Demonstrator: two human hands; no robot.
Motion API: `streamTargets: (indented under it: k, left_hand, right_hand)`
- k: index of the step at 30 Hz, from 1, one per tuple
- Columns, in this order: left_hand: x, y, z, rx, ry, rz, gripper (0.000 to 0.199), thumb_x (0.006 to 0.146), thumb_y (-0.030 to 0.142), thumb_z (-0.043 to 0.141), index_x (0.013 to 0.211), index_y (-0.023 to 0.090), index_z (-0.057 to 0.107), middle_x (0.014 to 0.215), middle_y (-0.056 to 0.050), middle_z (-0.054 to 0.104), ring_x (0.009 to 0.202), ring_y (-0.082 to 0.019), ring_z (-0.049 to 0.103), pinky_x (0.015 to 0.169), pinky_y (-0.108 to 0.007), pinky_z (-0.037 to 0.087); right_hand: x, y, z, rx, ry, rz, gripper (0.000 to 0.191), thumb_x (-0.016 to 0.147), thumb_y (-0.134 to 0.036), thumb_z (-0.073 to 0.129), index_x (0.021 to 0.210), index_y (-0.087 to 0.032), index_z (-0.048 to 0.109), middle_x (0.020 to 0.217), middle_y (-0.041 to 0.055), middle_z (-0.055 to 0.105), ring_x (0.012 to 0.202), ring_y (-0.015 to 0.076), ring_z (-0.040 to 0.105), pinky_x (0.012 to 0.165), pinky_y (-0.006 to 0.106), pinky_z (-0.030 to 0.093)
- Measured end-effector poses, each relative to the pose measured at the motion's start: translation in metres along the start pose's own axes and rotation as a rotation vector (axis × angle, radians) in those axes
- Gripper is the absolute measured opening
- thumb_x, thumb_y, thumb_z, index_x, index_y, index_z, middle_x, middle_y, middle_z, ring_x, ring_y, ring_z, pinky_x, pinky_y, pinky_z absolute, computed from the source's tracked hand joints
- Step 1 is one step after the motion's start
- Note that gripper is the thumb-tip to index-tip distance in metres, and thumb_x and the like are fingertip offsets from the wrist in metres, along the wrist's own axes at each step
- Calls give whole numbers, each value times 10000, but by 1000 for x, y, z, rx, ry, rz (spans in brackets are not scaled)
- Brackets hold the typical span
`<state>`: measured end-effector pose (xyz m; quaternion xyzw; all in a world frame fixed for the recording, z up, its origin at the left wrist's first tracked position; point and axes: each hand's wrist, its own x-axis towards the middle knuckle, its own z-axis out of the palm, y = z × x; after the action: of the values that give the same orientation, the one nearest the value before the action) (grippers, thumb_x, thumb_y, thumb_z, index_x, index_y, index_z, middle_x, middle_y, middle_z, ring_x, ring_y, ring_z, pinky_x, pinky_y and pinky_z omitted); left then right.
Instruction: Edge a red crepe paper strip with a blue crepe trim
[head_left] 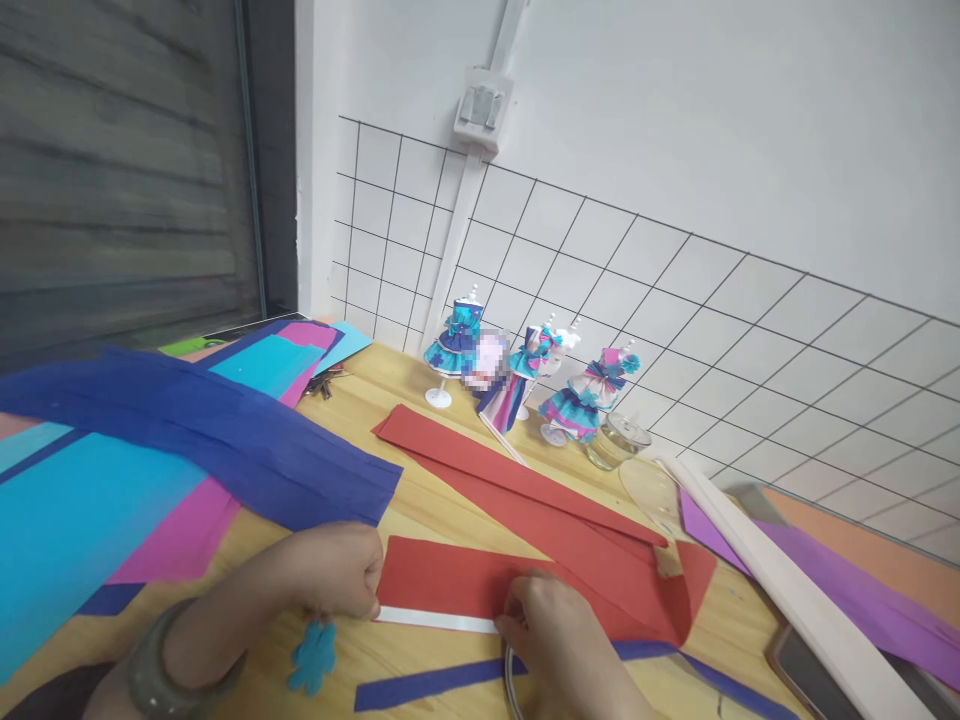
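— What is the surface [352, 385] made of?
— It is of pale wood, with visible grain and a smooth look.
— And the red sheet [442, 575]?
— It looks like paper, matt. The white strip [439, 619] along its edge seems smooth; if it is paper or plastic, I cannot tell.
— The dark blue sheet [262, 440]?
— Also like paper, matt, with fine creases.
— Which things are shiny?
— The clear jar [611, 450] is glossy, like glass. The greenish bangle [154, 665] is polished, similar to stone. The white stand [438, 397] looks like smooth plastic.
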<state>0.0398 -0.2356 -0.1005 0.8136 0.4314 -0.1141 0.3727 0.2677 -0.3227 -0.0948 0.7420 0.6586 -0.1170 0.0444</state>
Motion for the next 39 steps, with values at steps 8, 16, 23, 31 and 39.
streamTargets:
  k: [8, 16, 23, 31, 39]
  left_hand:
    - [2, -4, -2, -45, 6, -132, 254, 542, 331, 575, 401, 198, 411, 308, 40, 401, 325, -135, 442, 319, -216, 324]
    - [-2, 10, 1, -35, 298, 150, 64, 659, 224, 511, 627, 209, 565, 567, 51, 577, 547, -112, 517, 432, -188, 272]
    - [6, 33, 25, 111, 428, 491, 119, 800, 169, 475, 735, 212, 565, 760, 36, 633, 753, -131, 550, 696, -233, 341]
    - [12, 36, 34, 309, 439, 558, 143, 860, 184, 488, 757, 230, 575, 794, 29, 574, 804, -144, 516, 735, -255, 336]
    - [21, 30, 60, 558, 510, 601, 116, 875, 308, 484, 931, 312, 585, 879, 4, 509, 833, -190, 467, 658, -276, 337]
  right_hand:
    - [0, 1, 0, 12, -7, -4, 188, 680, -143, 497, 725, -170, 678, 829, 85, 682, 787, 204, 623, 658, 258, 394]
    - [1, -1, 0, 5, -13, 14, 208, 681, -132, 491, 748, -162, 685, 853, 99, 682, 800, 219, 623, 659, 264, 399]
    - [2, -3, -1, 23, -17, 27, 211, 677, -131, 494, 745, -157, 692, 863, 112, 680, 822, 237, 612, 663, 274, 399]
    - [2, -1, 2, 86, 11, 20, 210, 665, -121, 477, 719, -153, 677, 841, 101, 680, 808, 209, 596, 657, 257, 387]
    - [1, 2, 3, 130, 24, 14, 182, 651, -135, 488, 688, -160, 664, 779, 86, 682, 714, 184, 593, 591, 244, 358]
